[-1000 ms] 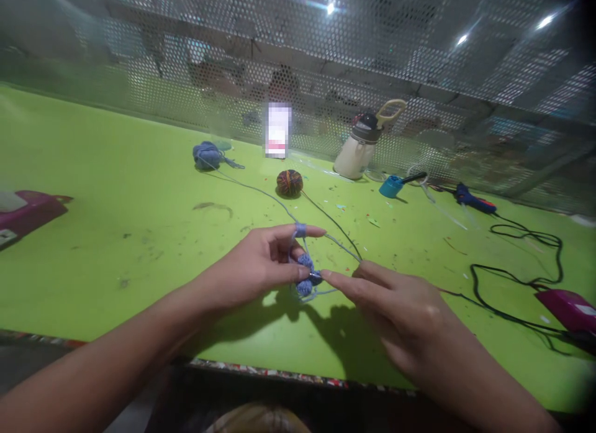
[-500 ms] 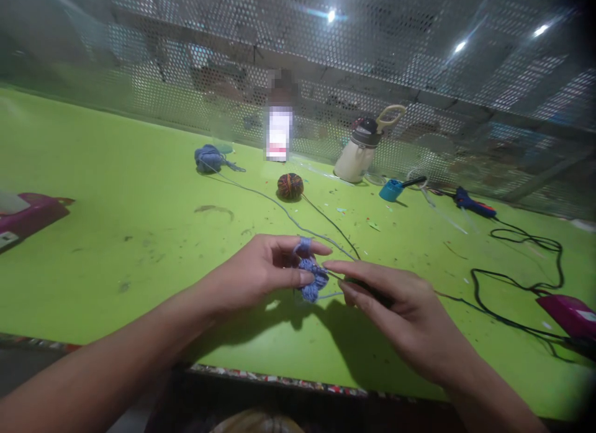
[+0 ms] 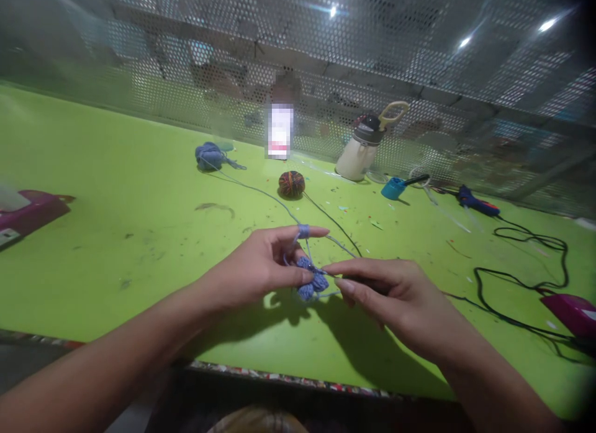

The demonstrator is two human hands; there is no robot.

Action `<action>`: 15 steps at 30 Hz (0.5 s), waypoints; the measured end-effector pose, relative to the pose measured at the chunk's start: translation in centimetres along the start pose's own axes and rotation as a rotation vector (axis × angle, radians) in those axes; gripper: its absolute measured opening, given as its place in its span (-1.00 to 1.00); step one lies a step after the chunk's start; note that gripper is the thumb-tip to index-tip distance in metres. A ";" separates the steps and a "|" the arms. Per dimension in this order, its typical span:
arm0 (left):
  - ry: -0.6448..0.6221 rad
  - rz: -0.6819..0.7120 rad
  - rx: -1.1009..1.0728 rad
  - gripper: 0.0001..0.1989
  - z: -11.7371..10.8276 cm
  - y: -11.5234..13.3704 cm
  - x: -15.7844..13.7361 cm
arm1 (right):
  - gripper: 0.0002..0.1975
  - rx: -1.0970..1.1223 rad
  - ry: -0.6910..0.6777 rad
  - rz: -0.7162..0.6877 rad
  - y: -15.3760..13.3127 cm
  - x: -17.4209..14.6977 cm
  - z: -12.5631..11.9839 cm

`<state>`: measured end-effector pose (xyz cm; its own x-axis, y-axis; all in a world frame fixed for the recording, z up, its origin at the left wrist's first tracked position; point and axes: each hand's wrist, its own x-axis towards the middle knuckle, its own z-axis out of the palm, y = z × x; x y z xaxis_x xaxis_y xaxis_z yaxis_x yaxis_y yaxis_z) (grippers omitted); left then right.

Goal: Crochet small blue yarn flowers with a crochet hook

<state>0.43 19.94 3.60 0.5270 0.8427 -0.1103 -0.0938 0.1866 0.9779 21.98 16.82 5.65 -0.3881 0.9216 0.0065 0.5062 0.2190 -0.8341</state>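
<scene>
My left hand (image 3: pixel 274 262) pinches a small blue crocheted piece (image 3: pixel 307 289) with petal-like lobes between thumb and fingers. Blue yarn is wound several times around its raised index finger, and a strand runs down from there to the piece. My right hand (image 3: pixel 391 290) is closed on a thin crochet hook (image 3: pixel 333 275), whose tip meets the right side of the piece. Most of the hook's handle is hidden in the hand. Behind them, a blue yarn ball (image 3: pixel 209 156) lies on the green table, its strand leading toward my left hand. A dark multicoloured yarn ball (image 3: pixel 292 184) rests nearer.
A pale bottle (image 3: pixel 356 156) with scissors handles above it stands by the perforated metal screen (image 3: pixel 162 97). To its right are a blue cup-like container (image 3: pixel 392 188) and a dark blue glue gun (image 3: pixel 477 201). Magenta objects (image 3: pixel 570 312) sit at both sides, black cable on the right.
My left index finger has lifted and straightened, drawing the yarn strand taut above the crocheted piece. My right hand has shifted slightly, with the hook still at the piece.
</scene>
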 end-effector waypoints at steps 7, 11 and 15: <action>-0.010 0.017 0.011 -0.41 0.2 -0.1 0.1 | -0.78 0.150 -0.047 0.095 0.3 0.6 0.3; 0.078 0.087 0.129 -0.37 0.6 0.1 0.0 | -0.75 0.263 -0.032 0.168 0.6 1.0 1.0; 0.190 0.167 0.343 -0.51 1.3 0.1 -0.3 | -0.71 0.377 -0.027 0.209 0.8 1.5 1.5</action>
<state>1.35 19.05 3.98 0.3601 0.9313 0.0550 0.1385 -0.1117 0.9840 20.63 17.87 4.13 -0.3290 0.9241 -0.1944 0.2612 -0.1088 -0.9591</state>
